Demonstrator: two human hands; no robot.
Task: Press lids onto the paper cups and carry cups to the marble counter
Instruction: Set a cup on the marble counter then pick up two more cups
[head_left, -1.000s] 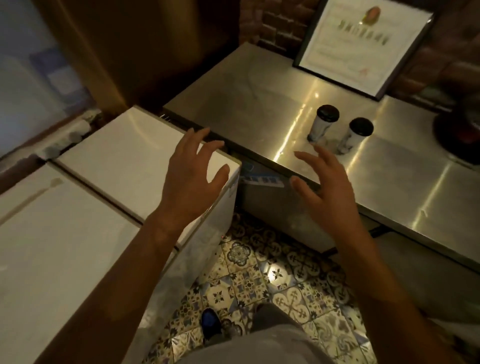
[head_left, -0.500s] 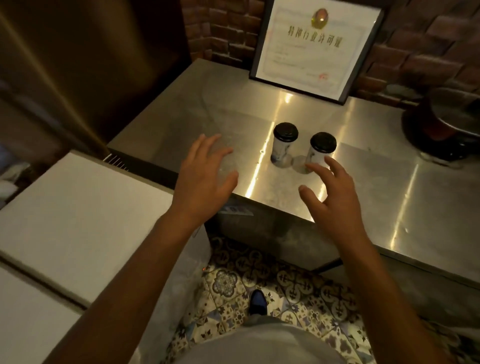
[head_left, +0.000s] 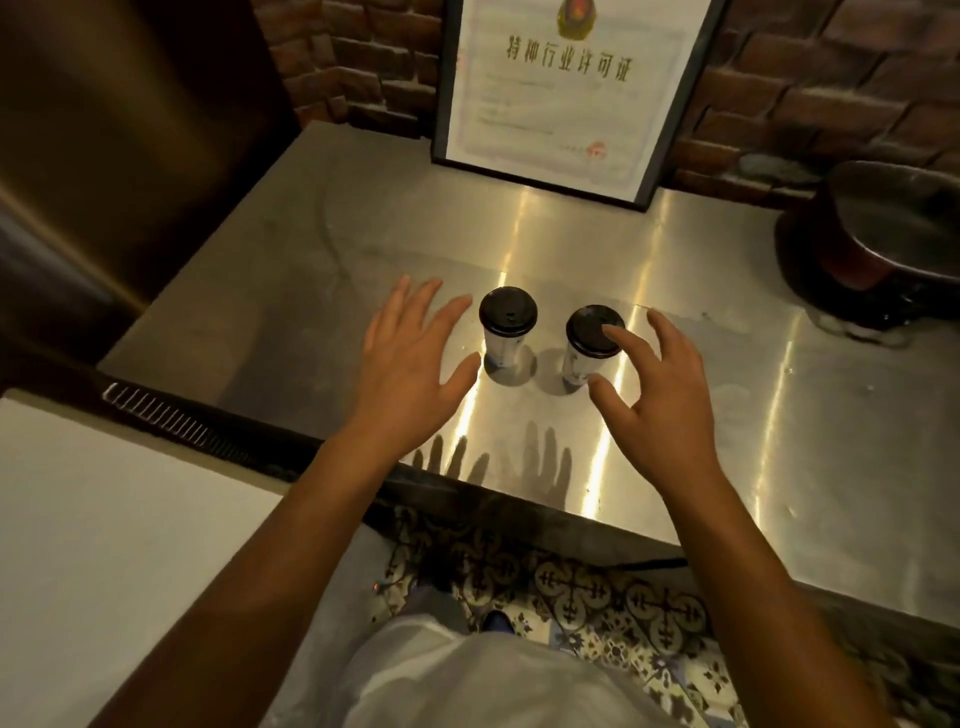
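Two white paper cups with black lids stand upright side by side on a steel counter (head_left: 363, 249). The left cup (head_left: 506, 327) has my left hand (head_left: 415, 364) just to its left, fingers spread, holding nothing and a small gap away. The right cup (head_left: 589, 345) has my right hand (head_left: 654, 384) beside it on the right, fingers apart, with one fingertip over the edge of its lid. Whether that finger touches the lid is unclear.
A framed certificate (head_left: 561, 88) leans on the brick wall behind the cups. A dark round pot (head_left: 883, 234) sits at the counter's right. A white chest lid (head_left: 104, 519) lies at the left, patterned floor tiles (head_left: 571, 587) below.
Both hands have advanced from over the counter's front edge to either side of the cups. The view has shifted right and closer to the counter.
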